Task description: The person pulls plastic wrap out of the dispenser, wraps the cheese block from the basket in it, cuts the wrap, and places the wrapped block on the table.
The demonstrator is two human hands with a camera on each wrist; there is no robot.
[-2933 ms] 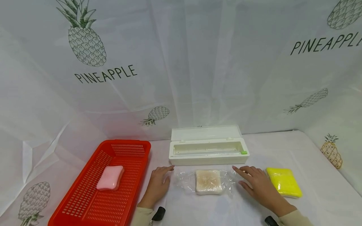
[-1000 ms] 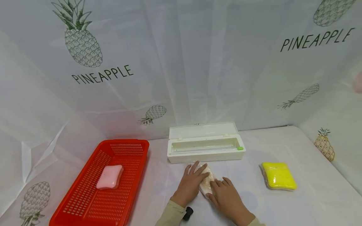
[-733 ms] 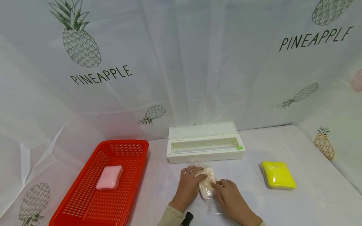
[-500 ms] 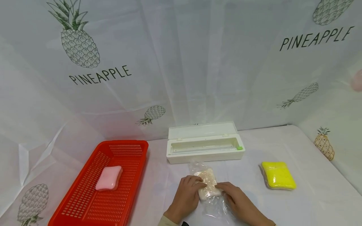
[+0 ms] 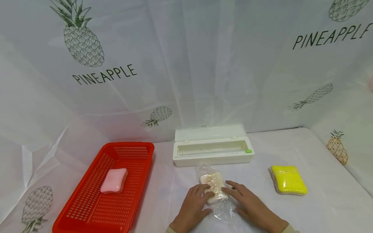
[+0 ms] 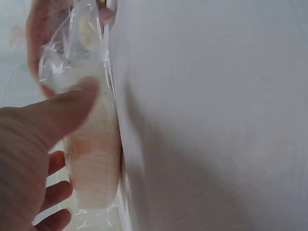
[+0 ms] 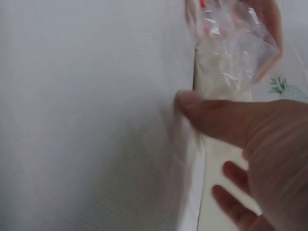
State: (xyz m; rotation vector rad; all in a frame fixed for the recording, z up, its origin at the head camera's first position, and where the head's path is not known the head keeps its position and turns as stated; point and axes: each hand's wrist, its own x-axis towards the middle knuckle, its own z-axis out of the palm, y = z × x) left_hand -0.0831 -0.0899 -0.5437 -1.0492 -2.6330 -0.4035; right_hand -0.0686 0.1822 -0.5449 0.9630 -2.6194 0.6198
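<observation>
On the white table lies a beige-white, soap-like square block (image 5: 213, 182), wrapped in clear plastic film (image 5: 223, 212) with loose ends at its far and near sides. My left hand (image 5: 190, 207) rests its fingertips on the block's left part; in the left wrist view its thumb (image 6: 72, 108) lies across the film, blurred, with other fingers spread beside the block. From the right, my right hand (image 5: 253, 205) touches the block's edge with a fingertip, its fingers extended. In the right wrist view the right thumb (image 7: 211, 113) is stretched out near the crumpled film.
Behind the block stands a white film dispenser box (image 5: 214, 159) with its lid up and a green slider. A red basket (image 5: 140, 191) at left holds a pink block (image 5: 114, 180). A yellow block (image 5: 288, 179) in clear film lies at right.
Both hands moved inward to the block, which has been turned and drawn nearer while its film was gathered round it. In the last half second, the right fingers have spread.
</observation>
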